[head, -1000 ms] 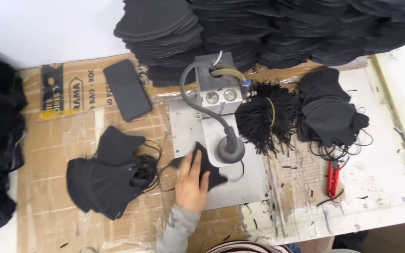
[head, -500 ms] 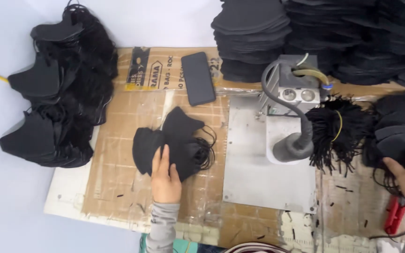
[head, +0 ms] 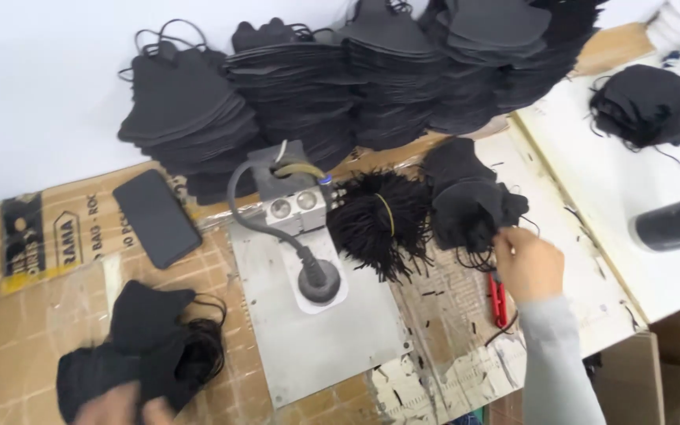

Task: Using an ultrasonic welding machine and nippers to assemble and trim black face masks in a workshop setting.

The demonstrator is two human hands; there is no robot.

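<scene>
My right hand (head: 525,264) reaches out of a grey sleeve to the lower edge of a small heap of black face masks (head: 466,201), and its fingertips pinch a mask there. My left hand (head: 116,408) is a blur at the bottom edge, lying against another heap of black masks with ear loops (head: 147,346) on the cardboard. Between the two heaps a metal plate (head: 316,346) carries a round press head (head: 319,285) on a grey hose, with a small control box (head: 289,203) behind it.
A bundle of black elastic cords with a yellow band (head: 383,222) lies beside the box. Red snips (head: 497,301) sit under my right wrist. A dark phone (head: 157,218) lies at left. Tall stacks of black masks (head: 340,79) line the wall. A black cylinder (head: 674,222) lies on the white table.
My left hand left the press plate, set a mask on the left heap and drew back to the bottom edge. My right hand came in and stays at the right heap. The view swung.
</scene>
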